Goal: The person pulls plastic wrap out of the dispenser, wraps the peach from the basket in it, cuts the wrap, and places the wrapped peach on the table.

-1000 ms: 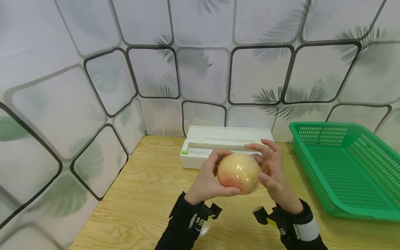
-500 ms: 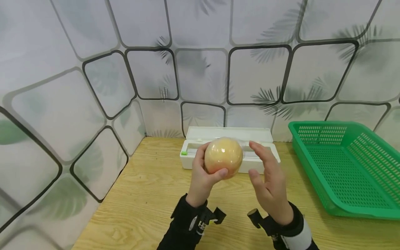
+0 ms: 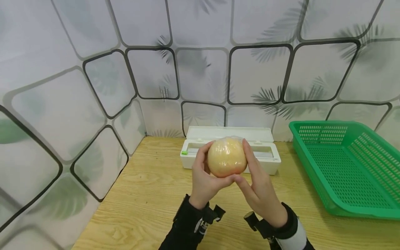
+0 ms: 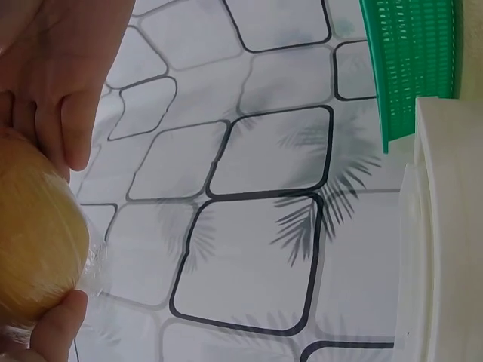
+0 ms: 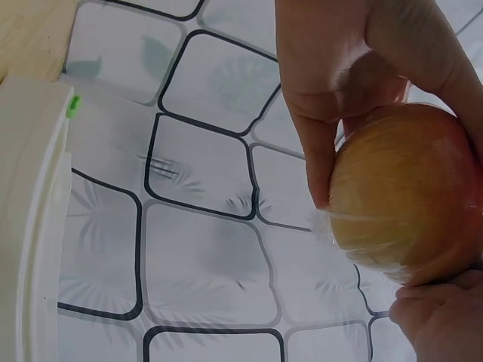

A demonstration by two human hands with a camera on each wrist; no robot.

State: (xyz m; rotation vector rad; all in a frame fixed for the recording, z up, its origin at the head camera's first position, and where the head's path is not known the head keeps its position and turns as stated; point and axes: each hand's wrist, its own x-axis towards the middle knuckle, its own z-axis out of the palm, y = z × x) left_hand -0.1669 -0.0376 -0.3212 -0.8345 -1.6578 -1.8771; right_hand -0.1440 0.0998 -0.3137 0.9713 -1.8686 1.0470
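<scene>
A yellow apple (image 3: 227, 158) with a reddish blush, wrapped in shiny clear film, is held up in front of the white box. My left hand (image 3: 204, 182) grips it from the left, fingers around its side and thumb below. On the other side my right hand (image 3: 264, 191) holds it too, fingers along its right side and thumb underneath, close to the left thumb. Loose crinkled film sticks out beside the apple (image 4: 38, 234) in the left wrist view. Fingertips of both hands meet the wrapped apple (image 5: 407, 188) in the right wrist view.
Behind the hands stands a white cling film box (image 3: 270, 159) with its lid raised, a roll inside and a green tab at its left end. A green perforated basket (image 3: 359, 212) sits to the right on the wooden table (image 3: 134, 194). Patterned walls rise behind and left.
The apple has moved up and slightly left from a second ago. My right hand drew away from it, then came back against its right side. My left hand has kept hold of it.
</scene>
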